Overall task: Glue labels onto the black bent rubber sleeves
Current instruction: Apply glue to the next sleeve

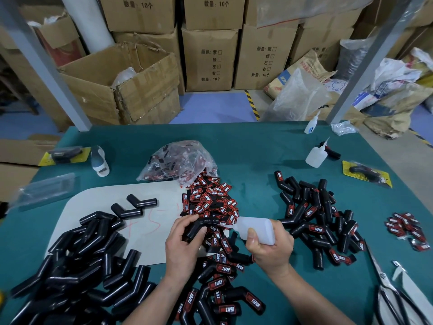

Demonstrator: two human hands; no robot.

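The person's left hand (185, 242) curls its fingers and thumb round one black bent rubber sleeve (199, 227), held over the middle of the green table (257, 146). The right hand (269, 250) grips one white glue bottle (256, 228). The bottle's thin tip points at the bend of the sleeve, but it is not clear if it touches. A second glue bottle (316, 156) is farther back on the right, and a third glue bottle (311, 125) is at the far edge. Under the hands lies a big heap of labels (210, 198), red and black, next to one clear bag (180, 160) with more inside. A small heap of labels (405, 228) sits far right. On the left is a pile of bare sleeves (82, 254), too many to count. Two single sleeves (141, 201) lie apart on a white sheet (152, 233). A right pile of labelled sleeves (316, 219) and a near pile of labelled sleeves (222, 299) make two more. One pair of scissors (386, 285) lies at the right edge.
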